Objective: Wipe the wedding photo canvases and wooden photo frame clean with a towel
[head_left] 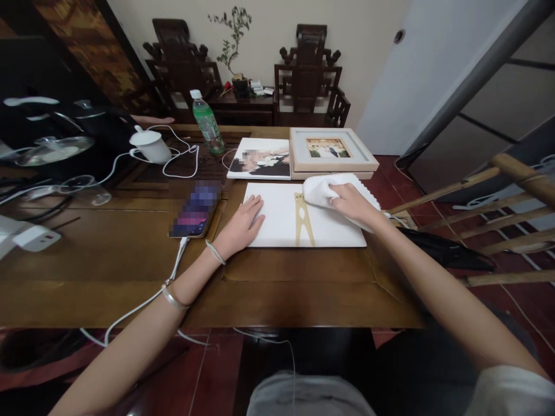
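Note:
A white rectangular panel (277,216) lies flat on the wooden table before me. A tan piece (303,222) with two splayed legs and an oval hole shows on its face. My left hand (243,226) rests on the panel's left edge, fingers stretched out together and holding nothing. Over the panel's upper right part, my right hand (350,201) is closed on a white cloth (318,189) that lies bunched against the surface. The cloth covers the panel's upper right corner and touches the top of the tan piece.
Behind the panel are stacked pale frames (333,167) and a photo panel (260,160). To the left lie a phone (197,208) on a white cable, a green bottle (208,122), a lidded white cup (150,145) and a clear glass (89,189). A wooden chair (498,208) stands right.

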The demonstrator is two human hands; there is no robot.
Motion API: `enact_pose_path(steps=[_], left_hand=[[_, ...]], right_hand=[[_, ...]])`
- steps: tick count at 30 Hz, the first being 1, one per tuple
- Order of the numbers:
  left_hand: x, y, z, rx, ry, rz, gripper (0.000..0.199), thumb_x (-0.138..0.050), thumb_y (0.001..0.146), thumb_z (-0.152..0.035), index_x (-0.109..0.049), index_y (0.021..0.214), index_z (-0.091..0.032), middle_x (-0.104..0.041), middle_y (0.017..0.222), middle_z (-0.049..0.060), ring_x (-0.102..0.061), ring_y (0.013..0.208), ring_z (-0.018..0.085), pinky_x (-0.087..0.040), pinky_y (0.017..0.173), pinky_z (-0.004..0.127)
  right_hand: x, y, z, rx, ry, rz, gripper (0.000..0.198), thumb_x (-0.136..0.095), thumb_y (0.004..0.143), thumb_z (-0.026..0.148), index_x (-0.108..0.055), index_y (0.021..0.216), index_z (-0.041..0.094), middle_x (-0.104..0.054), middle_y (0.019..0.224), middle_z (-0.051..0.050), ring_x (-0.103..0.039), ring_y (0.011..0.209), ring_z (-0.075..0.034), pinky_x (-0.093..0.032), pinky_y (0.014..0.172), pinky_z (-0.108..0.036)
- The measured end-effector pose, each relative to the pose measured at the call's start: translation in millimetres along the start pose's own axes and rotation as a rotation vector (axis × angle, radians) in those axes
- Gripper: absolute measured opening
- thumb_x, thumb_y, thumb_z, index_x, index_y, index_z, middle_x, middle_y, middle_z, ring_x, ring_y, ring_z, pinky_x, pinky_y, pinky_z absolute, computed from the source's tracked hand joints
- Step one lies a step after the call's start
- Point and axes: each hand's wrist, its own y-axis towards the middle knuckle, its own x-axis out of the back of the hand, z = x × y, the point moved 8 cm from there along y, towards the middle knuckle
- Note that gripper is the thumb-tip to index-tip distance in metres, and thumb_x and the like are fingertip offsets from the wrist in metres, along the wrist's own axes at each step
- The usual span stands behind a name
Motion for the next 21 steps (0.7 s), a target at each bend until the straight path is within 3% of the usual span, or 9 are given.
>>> enact_pose_path(steps=[3,5,10,15,18,21], left_hand=[[-1,0,0,0.003,0.017,0.015,0.051,-0.034,0.097,-0.035,-0.044,0.138,-0.007,-0.039,0.15,0.019,-0.028,0.144,0.028,-0.027,0.116,0.049],[-1,0,0,0.009,0.029,0.023,0.051,-0.034,0.097,-0.035,-0.044,0.138,-0.007,-0.038,0.151,0.018,-0.027,0.144,0.028,-0.028,0.116,0.048],[-2,1,0,0.013,0.043,0.021,0.051,-0.033,0.097,-0.034,-0.045,0.138,-0.006,-0.039,0.151,0.018,-0.027,0.144,0.028,-0.027,0.117,0.048],[-3,0,-1,0.007,0.04,0.013,0.05,-0.033,0.096,-0.033,-0.044,0.138,-0.007,-0.038,0.151,0.019,-0.027,0.144,0.028,-0.027,0.116,0.051],[-3,1,-1,0.004,0.037,0.011,0.049,-0.033,0.096,-0.032,-0.044,0.138,-0.007,-0.038,0.151,0.019,-0.027,0.144,0.029,-0.028,0.115,0.052],[-3,1,-1,0.004,0.033,0.011,0.049,-0.034,0.096,-0.032,-0.044,0.137,-0.008,-0.039,0.15,0.019,-0.028,0.144,0.029,-0.029,0.114,0.053]], right_hand=[[-4,8,-4,0.003,-0.009,-0.04,0.016,-0.04,0.072,0.014,-0.055,0.074,0.019,-0.065,0.082,-0.011,-0.055,0.079,-0.027,-0.039,0.074,-0.035],[-8,-4,0,0.02,-0.025,-0.05,0.015,-0.04,0.07,0.012,-0.052,0.072,0.02,-0.063,0.075,-0.01,-0.054,0.074,-0.027,-0.04,0.077,-0.038],[-12,-73,30,0.095,-0.015,0.01,0.014,-0.039,0.069,0.011,-0.045,0.068,0.024,-0.054,0.061,-0.003,-0.053,0.065,-0.025,-0.039,0.09,-0.045],[-5,-126,50,0.101,0.033,0.146,0.014,-0.038,0.07,0.012,-0.04,0.068,0.025,-0.054,0.064,-0.003,-0.056,0.075,-0.025,-0.04,0.091,-0.045],[0,-117,44,0.048,0.083,0.185,0.01,-0.038,0.072,0.016,-0.043,0.068,0.024,-0.056,0.068,-0.004,-0.055,0.079,-0.025,-0.042,0.082,-0.041],[3,-81,31,0.013,0.132,0.122,0.007,-0.04,0.072,0.02,-0.042,0.066,0.023,-0.057,0.07,-0.004,-0.054,0.074,-0.024,-0.041,0.073,-0.038]])
